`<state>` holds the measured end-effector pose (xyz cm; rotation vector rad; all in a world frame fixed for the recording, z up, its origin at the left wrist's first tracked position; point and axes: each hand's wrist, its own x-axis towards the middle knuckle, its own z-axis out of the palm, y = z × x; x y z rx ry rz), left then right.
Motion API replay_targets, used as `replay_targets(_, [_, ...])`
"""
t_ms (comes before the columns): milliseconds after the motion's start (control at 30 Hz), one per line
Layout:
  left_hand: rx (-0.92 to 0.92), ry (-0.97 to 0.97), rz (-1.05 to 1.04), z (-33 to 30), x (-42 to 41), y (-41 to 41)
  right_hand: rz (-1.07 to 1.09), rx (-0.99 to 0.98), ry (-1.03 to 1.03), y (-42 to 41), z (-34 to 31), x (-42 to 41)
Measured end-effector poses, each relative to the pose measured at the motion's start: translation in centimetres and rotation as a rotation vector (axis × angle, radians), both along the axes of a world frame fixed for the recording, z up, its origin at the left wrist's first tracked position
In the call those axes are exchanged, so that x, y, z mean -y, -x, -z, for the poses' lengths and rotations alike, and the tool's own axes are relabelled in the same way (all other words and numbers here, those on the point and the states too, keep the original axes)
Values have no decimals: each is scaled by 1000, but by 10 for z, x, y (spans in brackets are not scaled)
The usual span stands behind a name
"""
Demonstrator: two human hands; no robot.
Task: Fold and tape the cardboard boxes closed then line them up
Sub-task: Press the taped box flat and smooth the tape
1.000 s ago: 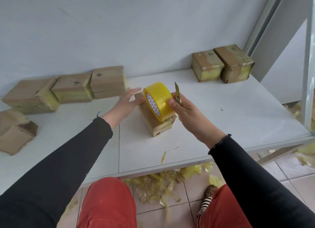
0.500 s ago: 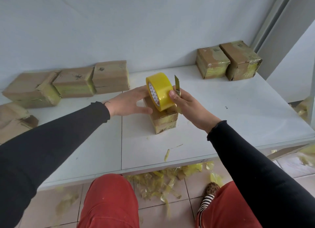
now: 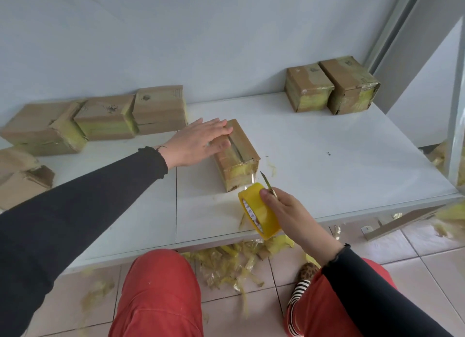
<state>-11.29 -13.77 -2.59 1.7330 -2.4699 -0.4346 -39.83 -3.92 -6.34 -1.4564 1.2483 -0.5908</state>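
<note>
Cardboard boxes (image 3: 236,155): 1 central, 3 left, 2 right.

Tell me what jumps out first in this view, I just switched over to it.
The bright yellow tape roll, gripped with a small blade in the right hand near the table's front edge. Just behind it, the left hand lies flat on the centre cardboard box, whose top seam shows. Yellow tape scraps litter the tiled floor under the white table.

1 head-worn camera looks forward and down, close over the white table (image 3: 327,140) and both outstretched arms.
</note>
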Motion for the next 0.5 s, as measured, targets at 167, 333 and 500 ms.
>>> replay_targets(167, [84, -8, -299, 8, -15, 76, -10, 25, -37, 2, 0, 0])
replay_targets(333, [209, 125, -359, 36, -12, 90, 3, 42, -9, 5, 3, -8])
replay_targets(500, [61, 122, -340, 30, -13, 86, -53, 86, -43, 4, 1, -15])
